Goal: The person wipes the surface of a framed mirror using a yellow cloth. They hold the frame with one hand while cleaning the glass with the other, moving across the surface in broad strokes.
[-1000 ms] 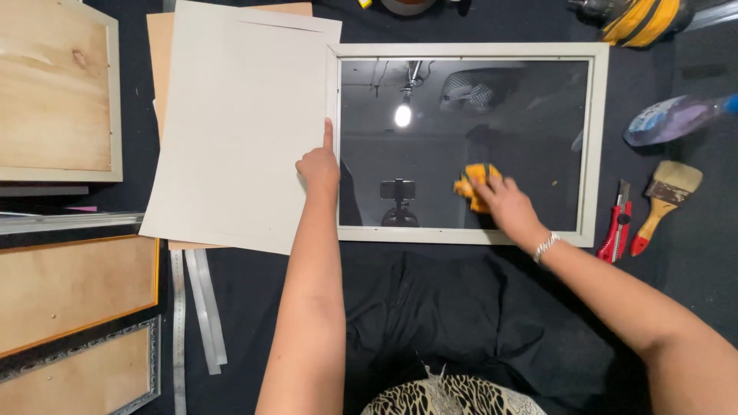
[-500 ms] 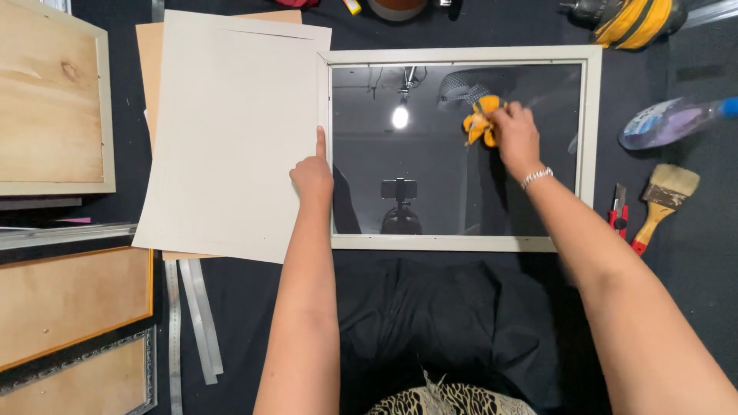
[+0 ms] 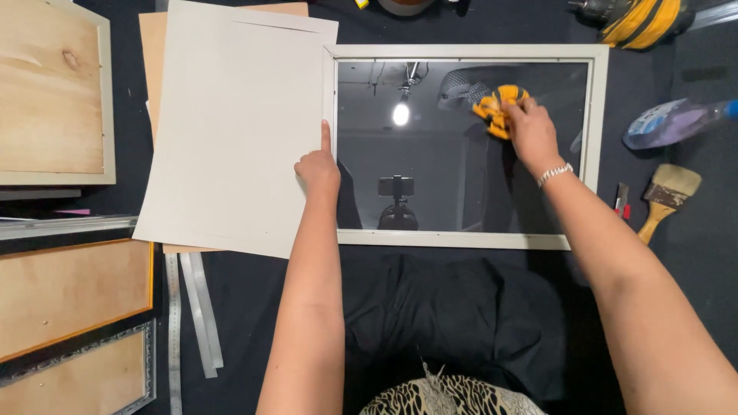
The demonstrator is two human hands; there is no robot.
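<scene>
A white picture frame (image 3: 466, 240) with reflective glass lies flat on a black cloth. My right hand (image 3: 530, 132) presses a bunched yellow cloth (image 3: 495, 109) against the upper right part of the glass. My left hand (image 3: 318, 164) rests on the frame's left edge with the index finger stretched along it and the other fingers curled. A large grey backing board (image 3: 231, 123) lies just left of that hand, over a tan board (image 3: 150, 69).
Wooden-backed frames lie at the left (image 3: 50, 92) and lower left (image 3: 73, 296). Metal strips (image 3: 201, 307) lie below the board. A paintbrush (image 3: 665, 196), a small red tool (image 3: 621, 201), a blue-handled brush (image 3: 673, 121) and a yellow power tool (image 3: 638, 17) sit at the right.
My right hand has carried the yellow cloth from the glass's lower right up to its upper right. My left hand has stayed on the frame's left edge.
</scene>
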